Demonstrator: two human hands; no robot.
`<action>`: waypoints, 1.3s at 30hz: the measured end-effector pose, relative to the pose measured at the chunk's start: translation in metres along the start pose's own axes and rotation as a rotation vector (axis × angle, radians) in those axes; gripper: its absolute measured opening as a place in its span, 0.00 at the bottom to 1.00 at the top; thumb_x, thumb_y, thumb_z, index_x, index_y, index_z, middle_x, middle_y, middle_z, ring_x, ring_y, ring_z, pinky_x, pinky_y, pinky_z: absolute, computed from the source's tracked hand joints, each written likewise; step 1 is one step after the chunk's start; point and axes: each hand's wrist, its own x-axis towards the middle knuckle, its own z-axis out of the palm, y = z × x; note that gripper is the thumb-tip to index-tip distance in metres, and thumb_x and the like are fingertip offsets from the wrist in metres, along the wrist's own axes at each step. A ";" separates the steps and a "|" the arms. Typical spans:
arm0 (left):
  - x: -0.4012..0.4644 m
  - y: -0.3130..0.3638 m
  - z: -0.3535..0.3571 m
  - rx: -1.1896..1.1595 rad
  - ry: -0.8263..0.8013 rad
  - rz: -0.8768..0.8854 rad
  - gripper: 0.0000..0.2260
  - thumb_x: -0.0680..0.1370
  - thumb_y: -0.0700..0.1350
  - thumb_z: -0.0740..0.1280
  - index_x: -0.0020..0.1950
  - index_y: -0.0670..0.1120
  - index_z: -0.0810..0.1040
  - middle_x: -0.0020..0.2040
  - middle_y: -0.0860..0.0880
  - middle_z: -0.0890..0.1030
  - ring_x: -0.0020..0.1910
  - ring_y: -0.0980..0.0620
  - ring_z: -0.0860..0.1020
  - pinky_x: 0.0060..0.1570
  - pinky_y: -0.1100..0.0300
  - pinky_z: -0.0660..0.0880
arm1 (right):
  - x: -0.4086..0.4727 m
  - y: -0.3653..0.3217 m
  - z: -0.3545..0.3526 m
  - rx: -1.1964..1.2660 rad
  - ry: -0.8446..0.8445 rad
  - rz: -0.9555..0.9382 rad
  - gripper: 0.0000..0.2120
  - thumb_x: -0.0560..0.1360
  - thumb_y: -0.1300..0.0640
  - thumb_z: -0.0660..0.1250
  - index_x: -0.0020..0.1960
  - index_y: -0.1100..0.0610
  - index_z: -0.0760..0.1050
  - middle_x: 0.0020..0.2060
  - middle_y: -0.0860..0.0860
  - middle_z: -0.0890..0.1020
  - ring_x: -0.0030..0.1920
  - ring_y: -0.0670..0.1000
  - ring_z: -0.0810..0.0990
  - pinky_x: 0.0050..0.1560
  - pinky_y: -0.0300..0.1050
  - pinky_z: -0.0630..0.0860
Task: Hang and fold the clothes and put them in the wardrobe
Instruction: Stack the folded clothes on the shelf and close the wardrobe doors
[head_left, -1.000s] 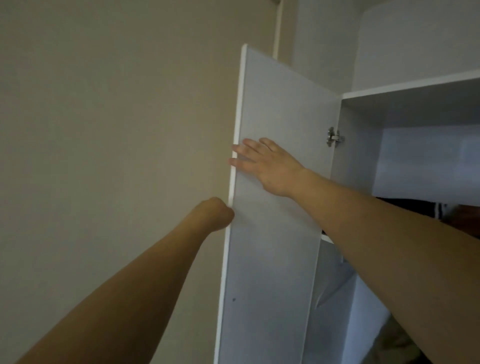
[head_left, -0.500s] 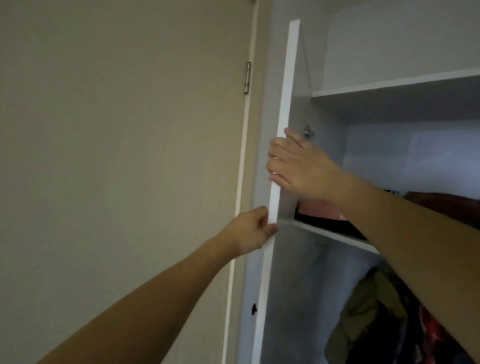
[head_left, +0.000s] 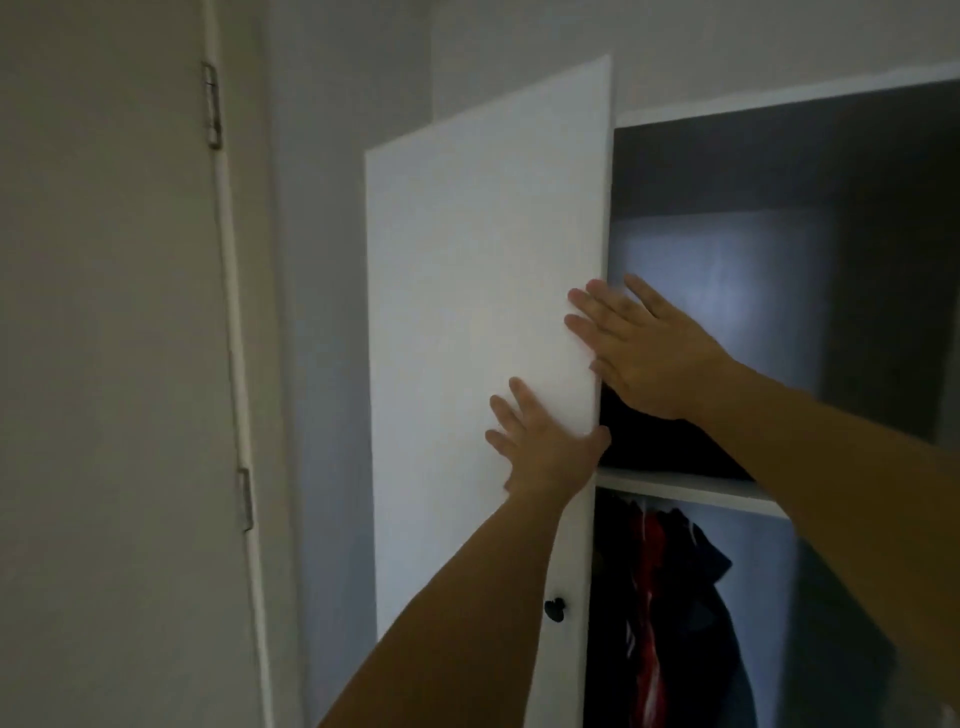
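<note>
The white wardrobe door (head_left: 467, 291) stands partly swung over the wardrobe's left side, its outer face towards me and a small black knob (head_left: 555, 609) low on it. My left hand (head_left: 545, 447) presses flat on the door near its free edge, fingers straight. Higher up, my right hand (head_left: 644, 348) lies flat across that same edge, fingers spread. Behind the edge, dark folded clothes (head_left: 670, 441) sit on a white shelf (head_left: 685, 488). Below the shelf hang red and dark blue garments (head_left: 670, 613).
A beige room door (head_left: 104, 364) with two metal hinges (head_left: 210, 104) fills the left, close to the wardrobe. The wardrobe's upper compartment (head_left: 779, 270) is open to the right, with a dark side wall (head_left: 893, 260).
The wardrobe door has swung from edge-on to showing its outer face. Both hands went from gripping its edge to pressing flat on the front.
</note>
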 end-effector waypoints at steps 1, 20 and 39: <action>0.007 0.003 0.014 -0.017 0.004 -0.014 0.57 0.67 0.67 0.71 0.75 0.56 0.29 0.78 0.52 0.34 0.77 0.37 0.37 0.69 0.31 0.54 | -0.001 0.004 0.014 -0.022 -0.025 0.007 0.29 0.82 0.46 0.39 0.79 0.57 0.39 0.78 0.55 0.39 0.77 0.56 0.37 0.76 0.58 0.39; 0.024 0.001 0.046 0.007 -0.052 0.139 0.41 0.80 0.51 0.65 0.79 0.49 0.37 0.80 0.45 0.39 0.78 0.36 0.42 0.74 0.42 0.52 | -0.037 0.025 0.038 -0.048 -0.316 0.137 0.30 0.83 0.45 0.42 0.78 0.58 0.37 0.78 0.55 0.37 0.77 0.55 0.37 0.75 0.57 0.34; -0.320 0.157 0.110 -0.155 -1.002 0.684 0.60 0.54 0.83 0.63 0.79 0.58 0.48 0.80 0.53 0.54 0.77 0.48 0.59 0.72 0.46 0.63 | -0.307 0.104 -0.218 -0.094 0.088 1.358 0.35 0.76 0.63 0.53 0.78 0.59 0.42 0.78 0.60 0.47 0.77 0.61 0.47 0.76 0.52 0.43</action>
